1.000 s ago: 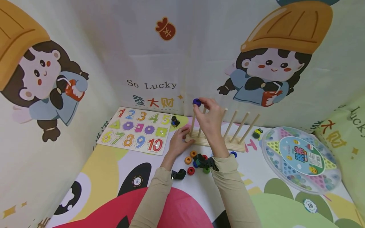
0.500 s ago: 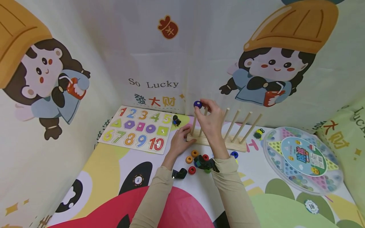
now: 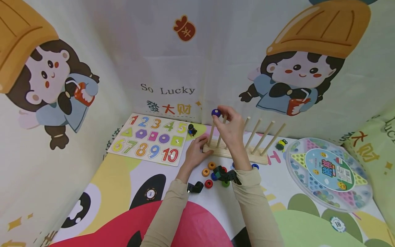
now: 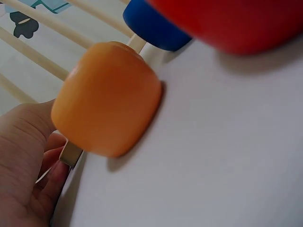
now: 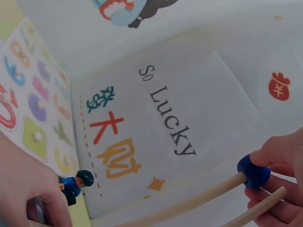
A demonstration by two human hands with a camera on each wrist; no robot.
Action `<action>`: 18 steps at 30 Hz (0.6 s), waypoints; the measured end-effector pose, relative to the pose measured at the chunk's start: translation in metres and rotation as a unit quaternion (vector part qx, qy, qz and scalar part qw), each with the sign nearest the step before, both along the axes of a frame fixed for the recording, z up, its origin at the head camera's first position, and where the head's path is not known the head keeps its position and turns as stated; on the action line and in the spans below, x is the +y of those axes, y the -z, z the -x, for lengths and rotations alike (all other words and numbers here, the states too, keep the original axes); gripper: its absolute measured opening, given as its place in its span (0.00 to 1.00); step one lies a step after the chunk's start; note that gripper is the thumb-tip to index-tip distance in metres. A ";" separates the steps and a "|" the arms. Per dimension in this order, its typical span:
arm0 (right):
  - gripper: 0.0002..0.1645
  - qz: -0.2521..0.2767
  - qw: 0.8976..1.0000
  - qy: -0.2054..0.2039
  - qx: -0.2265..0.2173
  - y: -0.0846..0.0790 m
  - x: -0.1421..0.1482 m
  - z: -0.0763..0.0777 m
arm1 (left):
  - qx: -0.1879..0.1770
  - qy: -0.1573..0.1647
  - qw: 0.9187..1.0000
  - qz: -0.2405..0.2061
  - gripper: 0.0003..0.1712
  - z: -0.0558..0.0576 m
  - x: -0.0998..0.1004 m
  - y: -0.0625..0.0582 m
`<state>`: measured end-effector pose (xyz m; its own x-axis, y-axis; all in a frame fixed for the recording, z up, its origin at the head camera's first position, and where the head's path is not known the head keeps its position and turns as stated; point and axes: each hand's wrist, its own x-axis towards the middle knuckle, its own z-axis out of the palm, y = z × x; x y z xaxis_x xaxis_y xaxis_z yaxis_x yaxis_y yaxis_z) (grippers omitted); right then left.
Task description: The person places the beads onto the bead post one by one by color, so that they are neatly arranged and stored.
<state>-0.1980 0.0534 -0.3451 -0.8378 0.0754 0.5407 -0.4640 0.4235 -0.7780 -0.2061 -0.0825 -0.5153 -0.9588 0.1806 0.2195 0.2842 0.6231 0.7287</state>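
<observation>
My right hand (image 3: 231,128) pinches a blue bead (image 3: 216,112) between thumb and fingertips, at the top of the leftmost peg. In the right wrist view that peg (image 5: 203,198) runs into the hole of the blue bead (image 5: 254,171). My left hand (image 3: 196,151) grips the left end of the wooden peg stand (image 3: 223,152), thumb in front and fingers behind. The left wrist view shows the stand's end (image 4: 71,153) between the thumb and fingers, partly hidden by an orange bead (image 4: 108,99). No beads show on the stand's other visible pegs.
Several loose beads, among them a red bead (image 3: 208,184) and a green bead (image 3: 225,184), lie before the stand. A number puzzle board (image 3: 148,139) is at left. A round game board (image 3: 328,171) lies at right. Small figures (image 3: 192,130) stand near the back.
The blue bead has tilted at the peg top, and a pale spot now shows in its hole. My left hand stays on the stand. The head view has shifted slightly.
</observation>
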 end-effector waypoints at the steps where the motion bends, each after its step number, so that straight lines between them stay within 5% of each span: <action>1: 0.15 -0.004 1.000 -0.003 -0.003 -0.001 0.001 0.000 | 0.001 0.000 1.000 0.000 0.36 0.000 0.000 0.000; 9: 0.16 -0.020 1.000 -0.013 -0.018 -0.008 0.004 -0.003 | 0.004 0.002 1.000 0.005 0.36 -0.002 0.001 0.001; 18: 0.16 0.003 0.999 0.006 0.053 -0.019 0.022 -0.019 | 0.024 -0.001 1.000 0.013 0.37 0.002 -0.002 0.002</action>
<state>-0.1787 0.0759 -0.3264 -0.7747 0.0880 0.6262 -0.5393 0.4252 -0.7269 -0.2084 -0.0841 -0.5168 -0.9479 0.1843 0.2597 0.3161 0.6428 0.6978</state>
